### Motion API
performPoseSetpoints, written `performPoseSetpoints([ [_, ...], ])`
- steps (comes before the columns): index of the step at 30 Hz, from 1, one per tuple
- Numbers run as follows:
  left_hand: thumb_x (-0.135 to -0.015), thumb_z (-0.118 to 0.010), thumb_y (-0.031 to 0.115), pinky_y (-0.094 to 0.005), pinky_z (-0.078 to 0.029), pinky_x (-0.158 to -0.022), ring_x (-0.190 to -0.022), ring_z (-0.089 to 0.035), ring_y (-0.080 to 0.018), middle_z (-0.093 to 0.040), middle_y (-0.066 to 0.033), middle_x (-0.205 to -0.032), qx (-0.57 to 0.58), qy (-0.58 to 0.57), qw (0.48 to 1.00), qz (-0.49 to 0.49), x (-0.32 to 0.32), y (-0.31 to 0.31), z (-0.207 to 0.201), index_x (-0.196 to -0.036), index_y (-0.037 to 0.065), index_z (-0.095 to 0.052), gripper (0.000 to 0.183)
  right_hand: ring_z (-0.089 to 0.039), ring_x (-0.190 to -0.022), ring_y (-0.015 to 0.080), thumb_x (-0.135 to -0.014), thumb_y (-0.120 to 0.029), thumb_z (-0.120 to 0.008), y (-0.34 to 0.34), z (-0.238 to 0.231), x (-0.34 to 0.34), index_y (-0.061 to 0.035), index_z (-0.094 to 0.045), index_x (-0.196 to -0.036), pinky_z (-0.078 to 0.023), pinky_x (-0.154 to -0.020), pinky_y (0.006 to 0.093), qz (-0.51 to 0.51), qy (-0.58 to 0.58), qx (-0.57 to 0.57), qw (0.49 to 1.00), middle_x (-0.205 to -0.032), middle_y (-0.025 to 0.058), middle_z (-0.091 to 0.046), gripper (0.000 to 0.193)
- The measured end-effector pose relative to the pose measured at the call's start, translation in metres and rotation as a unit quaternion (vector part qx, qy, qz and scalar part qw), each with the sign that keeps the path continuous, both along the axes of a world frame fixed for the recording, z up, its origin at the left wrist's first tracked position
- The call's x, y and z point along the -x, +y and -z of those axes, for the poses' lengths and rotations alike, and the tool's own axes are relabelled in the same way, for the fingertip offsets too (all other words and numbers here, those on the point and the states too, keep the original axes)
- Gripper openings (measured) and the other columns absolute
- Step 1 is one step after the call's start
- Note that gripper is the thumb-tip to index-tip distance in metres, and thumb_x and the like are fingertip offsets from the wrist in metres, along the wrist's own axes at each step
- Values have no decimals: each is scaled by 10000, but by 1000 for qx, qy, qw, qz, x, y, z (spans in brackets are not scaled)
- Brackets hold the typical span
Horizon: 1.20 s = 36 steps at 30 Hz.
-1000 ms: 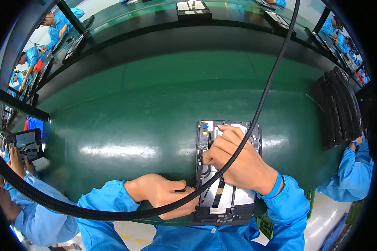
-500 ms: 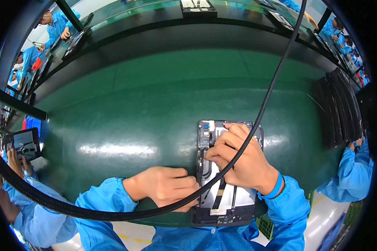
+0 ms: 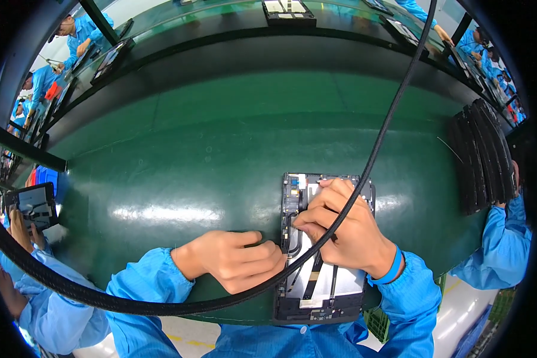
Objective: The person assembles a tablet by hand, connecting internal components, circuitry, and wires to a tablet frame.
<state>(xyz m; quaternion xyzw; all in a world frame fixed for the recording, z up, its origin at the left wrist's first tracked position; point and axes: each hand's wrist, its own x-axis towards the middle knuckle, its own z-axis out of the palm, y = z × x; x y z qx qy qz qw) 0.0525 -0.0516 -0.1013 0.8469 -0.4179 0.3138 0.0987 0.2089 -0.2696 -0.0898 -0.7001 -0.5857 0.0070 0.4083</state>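
An opened tablet [image 3: 349, 286] lies on the green mat in front of me, its inner boards, dark ribbon cables and pale silvery panels exposed. Over its upper half is my right hand [image 3: 343, 230], fingers bent and thumb pressed to the index finger near the left-hand strip of parts. Whatever that pinch holds is hidden. Beside the tablet's left edge my left hand [image 3: 235, 262] is closed, its curled fingertips against or just over the edge; I cannot make out anything between them. A thick black braided cable [image 3: 379, 140] arcs close to the camera, across the view of both hands.
A stack of black tablet-sized parts [image 3: 482, 158] stands at the right end of the green-topped table [image 3: 161, 173]. Beyond a dark ledge, another opened tablet [image 3: 287, 13] lies on a bench. Co-workers in blue sit on both sides; one at left holds a tablet [image 3: 34, 206].
My left hand has shifted slightly up along the tablet's edge. The right hand keeps nearly the same place and pinch. At the right, a co-worker's hand has come up beside the black stack.
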Motion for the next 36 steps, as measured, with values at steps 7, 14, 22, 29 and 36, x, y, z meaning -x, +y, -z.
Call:
performPoseSetpoints([
  [7, -711, -686, 176, -310, -534, -672, -873, -697, -209, -730, -95, -962, -10, 18, 1000, 1, -2, 0, -1, -973, -37, -792, 354, -640, -1049, 342, -772, -22, -887, -3, 1, -3, -66, -794, -1028, -509, -927, 466, -20, -12, 9, 1000, -1071, 93, -660, 276],
  [14, -702, -703, 168, -315, -549, -668, -851, -694, -222, -734, -111, -961, 19, 35, 999, 37, -12, 1, -1, -942, -45, -774, 330, -625, -883, 285, -752, -36, -913, 5, -2, -6, -111, -831, -941, -529, -884, 447, -16, 17, -41, 999, -865, 24, -658, 220],
  [22, -885, -810, 182, -327, -535, -630, -780, -668, -236, -729, -114, -944, 32, 27, 999, 32, -11, 3, 1, -901, -27, -749, 218, -650, -892, 283, -747, -56, -935, 25, 5, -22, -102, -859, -936, -529, -793, 415, -40, 33, -53, 997, -889, 34, -763, 209],
  [29, -847, -809, 197, -325, -527, -634, -777, -657, -233, -722, -111, -943, 14, 34, 999, 20, -21, 8, -6, -902, -24, -741, 237, -666, -893, 273, -794, -56, -909, 29, 4, -27, -85, -866, -937, -545, -786, 405, -46, 65, -35, 996, -898, 47, -790, 152],
  [36, -738, -824, 304, -353, -556, -686, -822, -696, -246, -742, -123, -966, 6, 25, 997, 73, -39, 15, -1, -929, -27, -751, 389, -707, -936, 254, -852, -115, -910, 27, 9, -31, -110, -905, -1037, -569, -822, 413, -39, 128, -24, 991, -957, 55, -835, 185],
])
